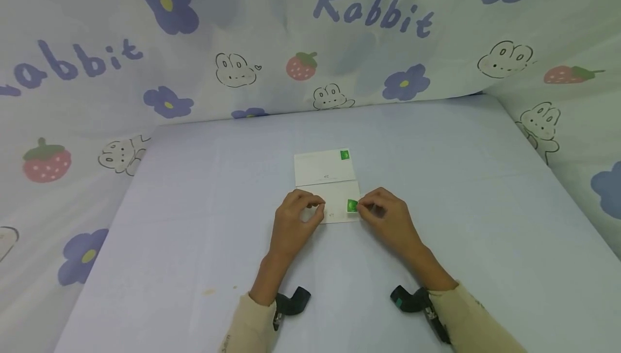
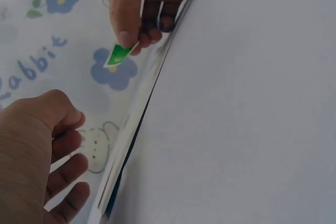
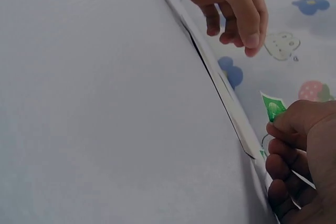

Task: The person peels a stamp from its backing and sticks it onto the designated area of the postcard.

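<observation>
In the head view, my right hand point(image 1: 392, 217) pinches a small green stamp point(image 1: 352, 206) with white edges between thumb and forefinger, above the right part of a white envelope point(image 1: 338, 193). The right wrist view shows the stamp point(image 3: 273, 107) standing out from the fingertips, tilted. My left hand point(image 1: 297, 221) hovers over the left part of that envelope, its fingers loosely bent with nothing visible in them. Just behind lies a second white envelope point(image 1: 320, 167), with a green stamp point(image 1: 344, 154) at its upper right corner. Both wrist views see the envelopes only edge-on.
A white cloth-covered table point(image 1: 218, 180) lies under everything. Printed curtains point(image 1: 271, 29) with rabbits, flowers and strawberries rise at the back and sides. Small yellowish spots point(image 1: 208, 291) mark the cloth at the front left. Black camera mounts point(image 1: 293, 302) sit at both wrists.
</observation>
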`<state>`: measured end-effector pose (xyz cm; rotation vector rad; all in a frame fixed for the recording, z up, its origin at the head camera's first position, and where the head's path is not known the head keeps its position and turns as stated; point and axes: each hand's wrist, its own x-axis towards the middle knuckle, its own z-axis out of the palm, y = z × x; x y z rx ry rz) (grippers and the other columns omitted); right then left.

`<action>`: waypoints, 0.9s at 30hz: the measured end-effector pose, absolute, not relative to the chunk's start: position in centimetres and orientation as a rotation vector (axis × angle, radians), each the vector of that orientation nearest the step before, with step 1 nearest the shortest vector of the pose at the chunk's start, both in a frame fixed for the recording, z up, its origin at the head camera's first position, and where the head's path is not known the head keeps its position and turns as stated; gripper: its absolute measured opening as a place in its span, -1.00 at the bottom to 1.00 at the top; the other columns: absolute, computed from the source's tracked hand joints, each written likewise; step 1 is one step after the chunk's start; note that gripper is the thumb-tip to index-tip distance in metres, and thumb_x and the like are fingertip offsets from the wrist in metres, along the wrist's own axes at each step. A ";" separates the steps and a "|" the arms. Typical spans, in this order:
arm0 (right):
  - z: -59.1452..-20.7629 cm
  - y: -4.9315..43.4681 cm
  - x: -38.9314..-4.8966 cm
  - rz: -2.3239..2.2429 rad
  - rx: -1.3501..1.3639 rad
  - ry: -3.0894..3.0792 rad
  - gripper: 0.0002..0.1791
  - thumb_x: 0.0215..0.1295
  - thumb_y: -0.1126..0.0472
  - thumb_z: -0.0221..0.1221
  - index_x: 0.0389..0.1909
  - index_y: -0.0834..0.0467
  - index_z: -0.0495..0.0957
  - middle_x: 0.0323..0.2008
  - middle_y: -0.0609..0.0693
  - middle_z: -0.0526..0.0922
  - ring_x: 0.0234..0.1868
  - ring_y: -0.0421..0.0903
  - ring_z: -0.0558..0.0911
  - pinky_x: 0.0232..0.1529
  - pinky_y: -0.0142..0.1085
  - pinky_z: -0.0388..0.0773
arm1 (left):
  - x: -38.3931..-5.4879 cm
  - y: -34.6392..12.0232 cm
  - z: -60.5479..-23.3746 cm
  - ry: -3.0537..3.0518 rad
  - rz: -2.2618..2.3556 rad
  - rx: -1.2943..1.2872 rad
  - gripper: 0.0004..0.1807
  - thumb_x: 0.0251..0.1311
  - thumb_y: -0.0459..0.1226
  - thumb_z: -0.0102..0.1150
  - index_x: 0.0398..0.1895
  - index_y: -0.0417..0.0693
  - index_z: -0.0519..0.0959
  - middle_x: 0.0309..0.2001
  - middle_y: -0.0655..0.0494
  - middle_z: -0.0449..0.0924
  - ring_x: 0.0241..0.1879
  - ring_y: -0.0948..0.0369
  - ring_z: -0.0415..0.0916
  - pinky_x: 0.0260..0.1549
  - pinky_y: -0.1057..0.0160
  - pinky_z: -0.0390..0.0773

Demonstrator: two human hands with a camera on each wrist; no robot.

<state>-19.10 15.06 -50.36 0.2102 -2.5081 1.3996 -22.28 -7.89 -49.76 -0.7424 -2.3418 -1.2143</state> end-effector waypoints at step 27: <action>-50.7 15.8 -20.1 1.361 0.251 -2.435 -0.94 0.23 0.35 0.36 -0.34 0.12 0.74 -0.28 -0.17 0.62 -0.29 -0.22 0.56 -0.27 -0.41 0.52 | -24.1 -12.4 -50.2 -2.512 -1.283 -0.511 -0.85 0.14 -0.43 0.37 -0.25 -0.03 0.74 -0.24 0.14 0.59 -0.18 0.21 0.49 -0.19 0.20 0.50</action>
